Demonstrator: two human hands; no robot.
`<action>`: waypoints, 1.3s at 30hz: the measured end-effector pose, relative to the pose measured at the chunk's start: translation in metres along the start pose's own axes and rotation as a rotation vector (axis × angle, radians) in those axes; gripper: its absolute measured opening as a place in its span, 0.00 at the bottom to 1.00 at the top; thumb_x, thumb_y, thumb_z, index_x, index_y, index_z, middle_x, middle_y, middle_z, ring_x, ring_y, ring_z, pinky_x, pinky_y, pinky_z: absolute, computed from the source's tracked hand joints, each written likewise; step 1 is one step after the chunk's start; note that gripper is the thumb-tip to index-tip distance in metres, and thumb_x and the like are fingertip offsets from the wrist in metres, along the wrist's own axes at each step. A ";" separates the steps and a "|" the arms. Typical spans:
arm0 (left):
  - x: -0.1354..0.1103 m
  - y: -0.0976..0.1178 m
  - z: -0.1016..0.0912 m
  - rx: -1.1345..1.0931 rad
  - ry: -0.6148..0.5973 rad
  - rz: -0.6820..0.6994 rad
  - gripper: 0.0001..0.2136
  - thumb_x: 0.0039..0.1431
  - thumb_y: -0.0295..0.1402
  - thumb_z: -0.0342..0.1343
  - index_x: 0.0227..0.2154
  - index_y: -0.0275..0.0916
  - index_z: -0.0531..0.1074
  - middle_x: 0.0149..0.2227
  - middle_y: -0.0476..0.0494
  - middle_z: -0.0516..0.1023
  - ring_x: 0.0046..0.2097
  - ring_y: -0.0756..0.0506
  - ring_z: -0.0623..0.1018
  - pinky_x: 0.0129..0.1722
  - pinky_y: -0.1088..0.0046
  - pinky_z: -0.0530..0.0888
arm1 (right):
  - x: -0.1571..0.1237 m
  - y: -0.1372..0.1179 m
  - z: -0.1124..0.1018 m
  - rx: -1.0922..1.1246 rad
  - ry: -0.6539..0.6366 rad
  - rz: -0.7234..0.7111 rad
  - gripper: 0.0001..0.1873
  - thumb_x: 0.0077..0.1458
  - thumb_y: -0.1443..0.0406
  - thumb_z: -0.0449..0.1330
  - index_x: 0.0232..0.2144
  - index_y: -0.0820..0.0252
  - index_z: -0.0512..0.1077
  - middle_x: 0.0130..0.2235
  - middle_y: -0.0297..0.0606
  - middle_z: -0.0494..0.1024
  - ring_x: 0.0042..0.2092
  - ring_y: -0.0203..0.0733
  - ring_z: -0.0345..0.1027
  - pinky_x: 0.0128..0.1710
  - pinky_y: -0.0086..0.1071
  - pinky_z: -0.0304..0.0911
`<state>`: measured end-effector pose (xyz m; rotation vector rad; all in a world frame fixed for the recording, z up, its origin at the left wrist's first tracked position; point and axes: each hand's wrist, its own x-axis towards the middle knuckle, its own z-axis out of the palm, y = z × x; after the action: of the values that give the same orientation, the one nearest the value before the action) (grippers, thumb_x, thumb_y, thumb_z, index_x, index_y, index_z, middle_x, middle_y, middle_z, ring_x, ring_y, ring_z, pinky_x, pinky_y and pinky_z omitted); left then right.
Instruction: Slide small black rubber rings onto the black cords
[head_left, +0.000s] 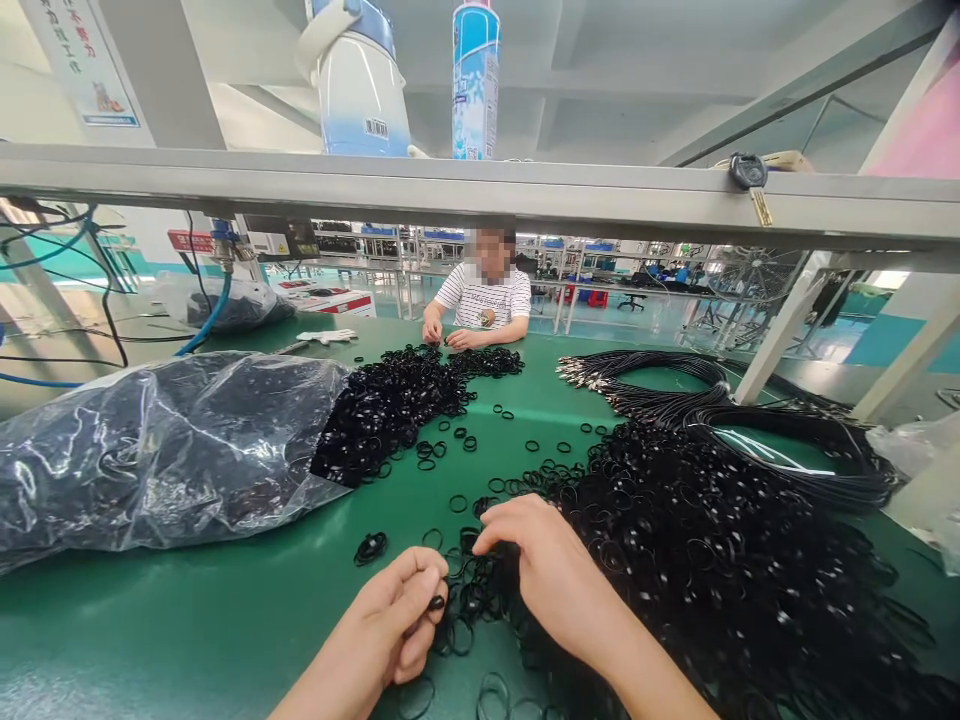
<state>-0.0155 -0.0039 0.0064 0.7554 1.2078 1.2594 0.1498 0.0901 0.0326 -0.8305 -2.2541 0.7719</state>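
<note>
My left hand point(401, 620) is closed, its thumb and fingers pinching small black rings point(436, 603), of which only a bit shows. My right hand point(536, 565) is over the near edge of a big heap of black rubber rings point(697, 540); its index finger bends down toward the rings and the thumb side is turned away, so I cannot make out whether it grips one. Loose rings point(474, 590) lie between the two hands. A small clump of rings point(370, 547) sits on the green table point(225, 620) left of my left hand.
A clear plastic bag point(187, 450) spills a second pile of rings point(397, 400). Coiled black cables point(660, 380) lie at the right. A person point(484, 300) works across the table. Overhead, a metal shelf point(480, 190) carries a jug point(364, 90), a spray can point(476, 85) and keys point(750, 180).
</note>
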 end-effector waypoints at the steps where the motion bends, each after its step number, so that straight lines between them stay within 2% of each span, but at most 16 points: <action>1: 0.000 -0.002 0.001 -0.020 0.014 0.021 0.15 0.50 0.46 0.61 0.30 0.40 0.67 0.23 0.57 0.63 0.18 0.58 0.53 0.17 0.81 0.50 | -0.001 -0.004 0.003 0.030 -0.010 -0.006 0.22 0.50 0.79 0.48 0.33 0.52 0.76 0.40 0.31 0.77 0.46 0.37 0.66 0.46 0.31 0.57; 5: 0.001 -0.006 0.007 -0.005 0.068 0.116 0.16 0.47 0.45 0.63 0.32 0.40 0.69 0.21 0.55 0.64 0.22 0.54 0.62 0.21 0.80 0.60 | -0.003 -0.019 0.017 0.202 -0.155 0.068 0.09 0.51 0.70 0.57 0.32 0.52 0.74 0.29 0.27 0.76 0.31 0.34 0.67 0.32 0.26 0.59; 8: 0.001 0.002 0.000 0.179 0.145 0.150 0.16 0.47 0.46 0.62 0.31 0.40 0.70 0.22 0.53 0.67 0.22 0.52 0.64 0.21 0.78 0.61 | -0.004 -0.020 0.021 0.173 -0.132 0.116 0.09 0.50 0.72 0.57 0.28 0.54 0.74 0.26 0.27 0.74 0.29 0.33 0.66 0.31 0.25 0.57; 11: 0.003 0.016 -0.026 0.523 0.374 0.239 0.14 0.50 0.46 0.58 0.34 0.42 0.70 0.26 0.51 0.71 0.26 0.49 0.67 0.25 0.75 0.63 | -0.003 -0.012 0.015 0.074 -0.118 0.126 0.13 0.49 0.75 0.56 0.27 0.53 0.75 0.30 0.29 0.76 0.36 0.36 0.67 0.36 0.27 0.57; 13: 0.006 0.023 -0.049 0.754 0.502 0.301 0.13 0.52 0.46 0.55 0.36 0.44 0.71 0.35 0.48 0.73 0.32 0.45 0.71 0.31 0.72 0.66 | -0.003 -0.007 0.012 0.039 -0.149 0.095 0.19 0.48 0.79 0.52 0.25 0.53 0.76 0.32 0.29 0.76 0.38 0.36 0.67 0.39 0.28 0.57; 14: 0.008 0.025 -0.060 0.858 0.520 0.316 0.13 0.52 0.45 0.55 0.38 0.45 0.72 0.39 0.46 0.73 0.37 0.43 0.72 0.34 0.71 0.67 | -0.003 -0.005 0.012 0.026 -0.153 0.074 0.21 0.47 0.80 0.49 0.24 0.53 0.76 0.33 0.29 0.76 0.38 0.36 0.67 0.39 0.28 0.58; 16: 0.011 0.025 -0.077 1.026 0.471 0.329 0.14 0.51 0.43 0.56 0.39 0.46 0.73 0.44 0.44 0.73 0.44 0.39 0.71 0.36 0.68 0.68 | -0.003 -0.003 0.012 0.010 -0.128 0.041 0.24 0.46 0.82 0.47 0.21 0.54 0.75 0.34 0.29 0.76 0.39 0.36 0.66 0.40 0.29 0.58; 18: 0.013 0.023 -0.083 1.106 0.416 0.351 0.11 0.50 0.40 0.56 0.36 0.46 0.75 0.43 0.45 0.75 0.45 0.38 0.71 0.38 0.67 0.69 | -0.003 -0.004 0.014 0.003 -0.090 0.039 0.22 0.47 0.81 0.47 0.22 0.54 0.75 0.34 0.30 0.76 0.41 0.37 0.66 0.42 0.29 0.58; 20: 0.013 0.022 -0.078 1.060 0.418 0.346 0.08 0.50 0.38 0.55 0.31 0.45 0.76 0.38 0.46 0.77 0.42 0.40 0.74 0.40 0.67 0.69 | -0.003 -0.007 0.015 0.009 -0.068 0.060 0.18 0.50 0.79 0.50 0.25 0.55 0.74 0.34 0.31 0.76 0.41 0.38 0.66 0.42 0.30 0.58; 22: 0.012 0.022 -0.064 0.877 0.393 0.293 0.08 0.51 0.38 0.55 0.31 0.43 0.75 0.32 0.47 0.78 0.36 0.42 0.75 0.38 0.69 0.69 | -0.002 -0.012 0.018 0.049 -0.056 0.093 0.14 0.51 0.75 0.53 0.28 0.54 0.75 0.34 0.31 0.76 0.40 0.38 0.67 0.41 0.31 0.59; 25: 0.009 0.017 -0.038 0.519 0.184 0.203 0.11 0.51 0.41 0.57 0.34 0.39 0.72 0.24 0.48 0.77 0.28 0.45 0.74 0.28 0.73 0.69 | -0.001 -0.016 0.025 0.251 -0.065 0.171 0.11 0.50 0.70 0.57 0.35 0.52 0.75 0.35 0.31 0.77 0.37 0.37 0.69 0.37 0.28 0.62; 28: 0.004 0.010 -0.017 0.360 0.016 0.128 0.13 0.53 0.43 0.56 0.33 0.38 0.70 0.20 0.48 0.76 0.23 0.48 0.72 0.23 0.75 0.67 | 0.000 -0.015 0.032 0.446 -0.098 0.230 0.09 0.49 0.69 0.58 0.32 0.55 0.75 0.29 0.31 0.77 0.31 0.35 0.70 0.32 0.25 0.62; 31: 0.000 0.008 -0.008 0.399 0.093 0.107 0.12 0.53 0.43 0.56 0.31 0.38 0.71 0.25 0.47 0.78 0.24 0.49 0.72 0.26 0.74 0.68 | 0.000 -0.009 0.034 0.436 -0.092 0.240 0.09 0.48 0.70 0.55 0.26 0.57 0.76 0.24 0.31 0.75 0.28 0.34 0.68 0.28 0.25 0.60; 34: -0.001 0.010 -0.007 0.445 0.231 0.129 0.11 0.52 0.43 0.55 0.30 0.39 0.72 0.29 0.47 0.78 0.26 0.48 0.71 0.30 0.72 0.67 | 0.002 -0.003 0.033 0.409 -0.078 0.247 0.10 0.47 0.71 0.54 0.27 0.57 0.75 0.24 0.31 0.75 0.28 0.36 0.68 0.29 0.26 0.60; 37: 0.000 0.011 -0.009 0.446 0.278 0.158 0.12 0.51 0.44 0.54 0.27 0.40 0.71 0.25 0.48 0.76 0.26 0.48 0.69 0.27 0.74 0.64 | 0.005 0.002 0.028 0.403 -0.043 0.271 0.10 0.48 0.72 0.52 0.28 0.58 0.73 0.25 0.32 0.75 0.29 0.37 0.70 0.30 0.27 0.62; 39: 0.001 0.011 -0.011 0.450 0.288 0.186 0.12 0.49 0.45 0.55 0.26 0.40 0.70 0.22 0.51 0.71 0.25 0.48 0.67 0.25 0.76 0.62 | 0.007 0.003 0.025 0.360 0.003 0.295 0.09 0.48 0.72 0.52 0.28 0.59 0.71 0.26 0.33 0.75 0.29 0.37 0.70 0.29 0.27 0.61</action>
<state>-0.0295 -0.0025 0.0130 1.0562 1.7218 1.2927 0.1290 0.0895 0.0170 -0.9913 -1.9273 1.2656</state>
